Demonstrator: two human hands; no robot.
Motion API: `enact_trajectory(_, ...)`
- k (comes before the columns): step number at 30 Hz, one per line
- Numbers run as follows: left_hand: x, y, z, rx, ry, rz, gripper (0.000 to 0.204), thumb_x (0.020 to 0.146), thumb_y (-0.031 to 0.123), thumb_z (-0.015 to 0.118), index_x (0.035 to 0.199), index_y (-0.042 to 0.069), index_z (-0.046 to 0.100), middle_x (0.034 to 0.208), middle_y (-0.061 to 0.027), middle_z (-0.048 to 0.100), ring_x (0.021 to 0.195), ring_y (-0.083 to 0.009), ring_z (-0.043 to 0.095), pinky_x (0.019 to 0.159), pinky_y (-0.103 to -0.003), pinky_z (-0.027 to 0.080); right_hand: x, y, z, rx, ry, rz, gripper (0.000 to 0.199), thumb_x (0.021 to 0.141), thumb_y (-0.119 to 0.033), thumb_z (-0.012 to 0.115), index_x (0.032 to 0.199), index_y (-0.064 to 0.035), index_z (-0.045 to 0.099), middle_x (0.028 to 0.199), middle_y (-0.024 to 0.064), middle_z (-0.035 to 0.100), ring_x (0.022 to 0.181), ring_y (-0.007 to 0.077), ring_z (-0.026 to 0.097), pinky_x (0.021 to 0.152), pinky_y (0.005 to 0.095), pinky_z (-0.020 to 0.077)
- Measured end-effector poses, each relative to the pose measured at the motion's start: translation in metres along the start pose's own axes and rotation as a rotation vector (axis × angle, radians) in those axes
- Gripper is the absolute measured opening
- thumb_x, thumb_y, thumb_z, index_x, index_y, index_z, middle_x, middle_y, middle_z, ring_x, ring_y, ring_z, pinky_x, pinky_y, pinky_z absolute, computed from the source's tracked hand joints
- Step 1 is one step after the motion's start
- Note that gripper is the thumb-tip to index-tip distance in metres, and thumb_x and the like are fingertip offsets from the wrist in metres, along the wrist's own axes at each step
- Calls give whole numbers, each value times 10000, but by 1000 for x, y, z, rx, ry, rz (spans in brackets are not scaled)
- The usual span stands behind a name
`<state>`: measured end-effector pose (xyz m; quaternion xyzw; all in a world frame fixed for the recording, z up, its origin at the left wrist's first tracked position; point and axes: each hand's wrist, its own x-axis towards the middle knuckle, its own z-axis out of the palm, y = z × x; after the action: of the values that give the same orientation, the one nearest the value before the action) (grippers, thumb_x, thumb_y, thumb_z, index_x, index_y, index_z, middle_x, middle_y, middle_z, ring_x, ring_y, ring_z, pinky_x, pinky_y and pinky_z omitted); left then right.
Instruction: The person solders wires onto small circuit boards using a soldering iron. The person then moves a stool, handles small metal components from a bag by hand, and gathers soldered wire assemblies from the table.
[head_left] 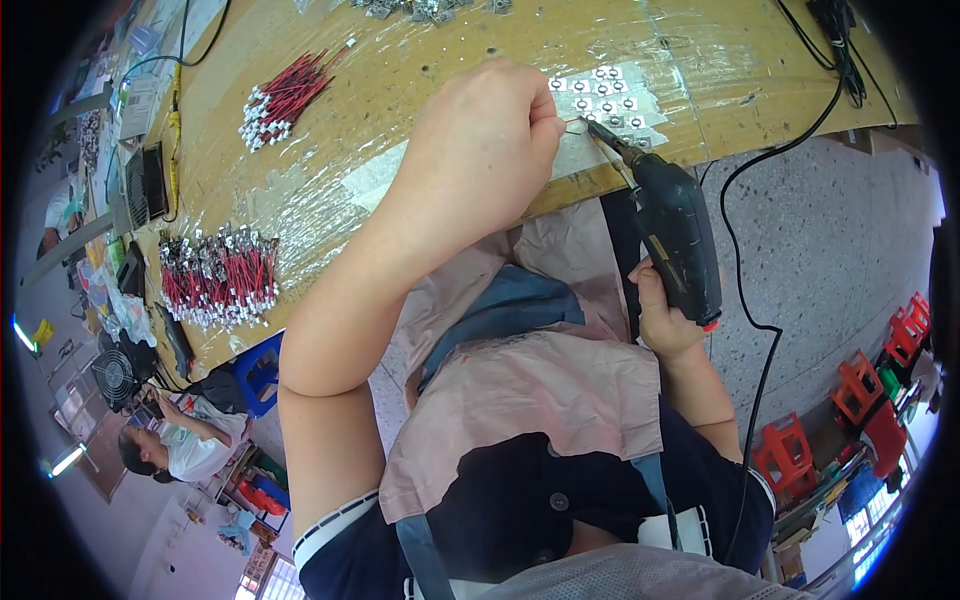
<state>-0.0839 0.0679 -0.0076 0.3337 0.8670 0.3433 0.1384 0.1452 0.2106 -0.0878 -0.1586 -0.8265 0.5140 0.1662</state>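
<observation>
Soldering gun: black [678,225], in R hand [665,315]; nose aims up-left at the L fingertips, butt w/ red bit sits down-right, just past R thumb.
Long axis: slanting, upper L to lower R; thin rod [612,160] runs alongside the nose, L side.
R fingers: wrapped on the gun's handle, thumb showing, the rest mostly hidden behind it.
L hand: [495,130] back up, thumb + fingers pinched together on thin wires [573,127]; short ends poke out R, toward the tip. Tip's right beside them; contact? can't tell.
Parts: small pale pcs w/ dark rings [604,89], in rows just beyond L fingertips, up-right.
Table edge: near edge of the yellow table [820,75] passes below L fingers; gun's nose over the top, body out past the edge, over grey floor [790,220].
Room: film-covered tabletop btwn L wrist and the red-black wire bundles [220,275], well L of the fingers; floor opens R of R hand, w/ black cord [780,331] crossing it.
</observation>
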Motion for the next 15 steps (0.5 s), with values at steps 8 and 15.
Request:
enact_trajectory(8,1,0,0,11,-1,5,139,772,99,643,744,-26,588,720,-138,571,643,-258,562,596,-346,445,-2,5,-4,-14,-20,-54,280,761,-60,707,1010,23,609,909,144,637,753,250,630,666,313,499)
enact_trajectory(15,1,0,1,7,-5,7,141,767,98,646,738,-25,584,712,-140,562,636,-265,552,591,-350,439,-1,-1,-1,48,35,0,215,762,-55,696,955,9,626,887,136,637,747,254,627,653,317,495)
